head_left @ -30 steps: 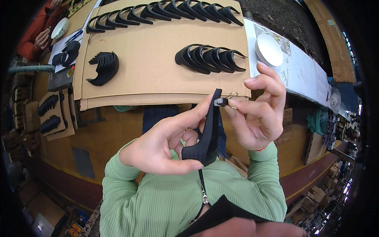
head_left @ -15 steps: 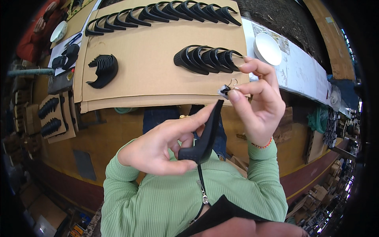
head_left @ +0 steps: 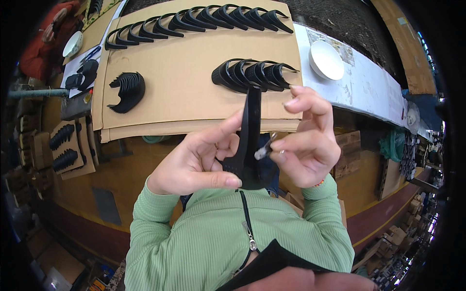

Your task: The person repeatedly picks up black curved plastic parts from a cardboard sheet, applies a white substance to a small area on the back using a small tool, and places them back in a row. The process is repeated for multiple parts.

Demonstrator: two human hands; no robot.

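My left hand (head_left: 191, 167) grips a curved black plastic piece (head_left: 251, 121) by its lower part, thumb along the bottom and index finger up its left side. The piece stands upright before my chest, its dark inner face turned right. Between thumb and index finger, my right hand (head_left: 310, 148) pinches a small binder clip that bites a white scrap (head_left: 260, 153). The scrap lies against or just in front of the piece's inner face; whether they touch I cannot tell. My other right fingers are loosely curled.
Nested black curved pieces (head_left: 256, 75) sit on the cardboard (head_left: 179, 87), with a long row of them (head_left: 194, 22) behind. A ribbed black stack (head_left: 128, 92) lies at left. A white bowl (head_left: 326, 60) stands at right. Someone in red (head_left: 41, 39) sits far left.
The black piece has been raised and turned more upright, showing its inner face. My right hand has brought the clip with the white scrap down and left to it.
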